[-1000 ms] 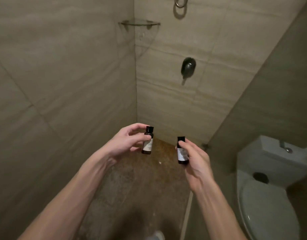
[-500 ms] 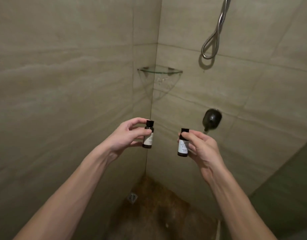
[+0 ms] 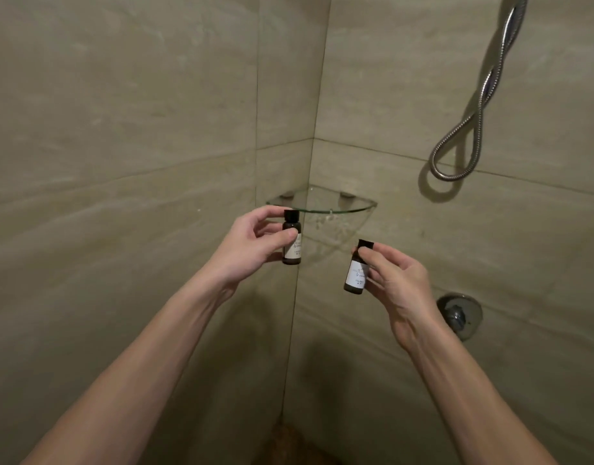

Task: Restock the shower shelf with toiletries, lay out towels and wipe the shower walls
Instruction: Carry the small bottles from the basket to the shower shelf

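A: Head view, only view. Entry: left hand (image 3: 252, 243) pinches a small dark bottle (image 3: 291, 241) between thumb and fingers, thumb across its upper body, bottle upright, its black cap level with the front edge of the glass corner shelf (image 3: 349, 207). Not yet above the shelf.

B: And the other?

A: Right hand (image 3: 394, 283) pinches a second bottle (image 3: 356, 268) near the neck, fingertips round the cap end; it hangs slightly tilted, lower than the shelf and just in front of it. Both carry pale paper labels; print too small to read.

B: Handling?

A: Judgement only: small, rigid, light; one pinch each holds them without strain. Smooth sides, and narrow bases, so likely to topple if set down crooked. Best held at mid-body or shoulder, as the left hand does, to keep the base free for landing.

B: Shelf?

A: Clear glass, two wall brackets, nothing standing on it that I can see. Hard on hard: set down gently, toward the corner, away from the curved edge.

B: Surroundings?

A: Tiled shower walls (image 3: 121, 162), shower hose (image 3: 469, 129) looped at right, round valve (image 3: 459, 315) below it. No towels in frame.
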Available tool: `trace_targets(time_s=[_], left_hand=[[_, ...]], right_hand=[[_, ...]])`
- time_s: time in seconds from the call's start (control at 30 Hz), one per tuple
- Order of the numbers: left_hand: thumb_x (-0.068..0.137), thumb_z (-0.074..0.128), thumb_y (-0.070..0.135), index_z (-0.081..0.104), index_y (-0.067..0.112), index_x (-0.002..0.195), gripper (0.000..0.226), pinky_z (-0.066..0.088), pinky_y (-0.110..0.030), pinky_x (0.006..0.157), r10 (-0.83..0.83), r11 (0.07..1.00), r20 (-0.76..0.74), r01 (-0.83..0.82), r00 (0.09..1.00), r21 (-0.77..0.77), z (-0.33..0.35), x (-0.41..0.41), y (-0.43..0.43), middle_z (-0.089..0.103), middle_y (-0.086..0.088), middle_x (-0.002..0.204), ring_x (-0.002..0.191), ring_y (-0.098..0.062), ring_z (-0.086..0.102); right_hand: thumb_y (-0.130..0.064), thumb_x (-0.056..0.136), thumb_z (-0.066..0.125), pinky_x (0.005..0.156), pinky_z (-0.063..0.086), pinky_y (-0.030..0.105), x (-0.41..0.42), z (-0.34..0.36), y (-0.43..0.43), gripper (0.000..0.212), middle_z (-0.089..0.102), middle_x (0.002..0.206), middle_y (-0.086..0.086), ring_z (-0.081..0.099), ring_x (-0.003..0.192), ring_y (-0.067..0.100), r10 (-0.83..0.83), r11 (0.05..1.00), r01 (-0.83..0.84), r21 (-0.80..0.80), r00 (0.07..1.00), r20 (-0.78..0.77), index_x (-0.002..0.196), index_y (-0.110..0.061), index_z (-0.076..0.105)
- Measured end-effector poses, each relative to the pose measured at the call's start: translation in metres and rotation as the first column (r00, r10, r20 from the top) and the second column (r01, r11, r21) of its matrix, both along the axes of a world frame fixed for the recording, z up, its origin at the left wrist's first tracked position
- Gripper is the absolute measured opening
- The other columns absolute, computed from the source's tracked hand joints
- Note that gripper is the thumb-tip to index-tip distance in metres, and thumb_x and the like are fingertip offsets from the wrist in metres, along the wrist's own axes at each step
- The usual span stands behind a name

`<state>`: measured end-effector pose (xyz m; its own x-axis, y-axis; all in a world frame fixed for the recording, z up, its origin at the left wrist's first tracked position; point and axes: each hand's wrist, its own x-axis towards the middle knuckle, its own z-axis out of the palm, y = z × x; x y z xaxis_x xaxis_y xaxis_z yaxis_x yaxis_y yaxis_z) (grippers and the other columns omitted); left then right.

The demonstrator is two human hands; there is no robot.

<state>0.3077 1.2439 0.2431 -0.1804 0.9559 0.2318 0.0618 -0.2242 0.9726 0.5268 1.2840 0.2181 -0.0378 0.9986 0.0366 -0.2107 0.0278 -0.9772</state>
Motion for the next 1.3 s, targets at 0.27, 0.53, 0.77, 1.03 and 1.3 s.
trace_targets(time_s=[0.27,0.53,0.77,1.03,1.3], left_hand=[[0.098,0.053,-0.002,0.056,0.01,0.13,0.034,0.054,-0.013,0.074,-0.032,0.991,-0.222,0.06,0.974,0.121,0.033,-0.027,0.12,0.061,0.002,0.099,0.082,-0.005,0.062],[0.1,0.052,0.003,0.052,0.016,0.132,0.034,0.052,-0.013,0.076,0.057,0.993,-0.302,-0.022,0.952,0.116,0.015,-0.033,0.218,0.059,0.001,0.11,0.092,-0.004,0.06],[0.1,0.053,0.005,0.05,0.016,0.134,0.036,0.054,-0.021,0.082,0.149,0.987,-0.371,-0.113,0.917,0.118,0.003,-0.027,0.269,0.063,0.002,0.109,0.092,-0.002,0.062],[0.101,0.053,0.01,0.047,0.018,0.132,0.033,0.048,-0.007,0.075,0.192,0.981,-0.416,-0.159,0.889,0.113,-0.008,-0.023,0.283,0.057,0.015,0.099,0.09,0.004,0.058],[0.099,0.058,0.011,0.047,0.025,0.129,0.035,0.051,-0.015,0.085,0.127,0.991,-0.42,-0.097,0.899,0.092,-0.009,-0.023,0.278,0.065,0.011,0.11,0.103,0.003,0.062]], right_hand=[[-0.014,0.087,0.075,0.074,0.056,0.028,-0.031,0.015,0.088,0.02,0.078,0.096,0.004,0.071,0.081,0.009,-0.128,0.991,0.129,0.027,0.992,-0.022,0.107,-0.017,0.075],[-0.011,0.087,0.075,0.075,0.06,0.025,-0.04,0.028,0.163,0.019,0.077,0.091,-0.001,0.073,0.088,0.014,-0.146,0.984,0.142,0.111,0.989,0.029,0.105,-0.016,0.075],[-0.013,0.085,0.077,0.07,0.056,0.024,-0.059,0.039,0.24,0.014,0.072,0.082,-0.007,0.07,0.078,0.008,-0.097,0.972,0.046,0.23,0.972,0.213,0.093,-0.023,0.071],[-0.019,0.084,0.078,0.078,0.061,0.035,-0.068,0.028,0.294,0.023,0.072,0.097,0.001,0.071,0.087,0.014,-0.053,0.947,-0.086,0.31,0.909,0.414,0.105,-0.023,0.068],[-0.026,0.088,0.074,0.074,0.055,0.019,-0.064,0.023,0.296,0.025,0.071,0.098,-0.008,0.069,0.087,0.002,-0.045,0.911,-0.163,0.379,0.874,0.484,0.11,-0.025,0.063]])
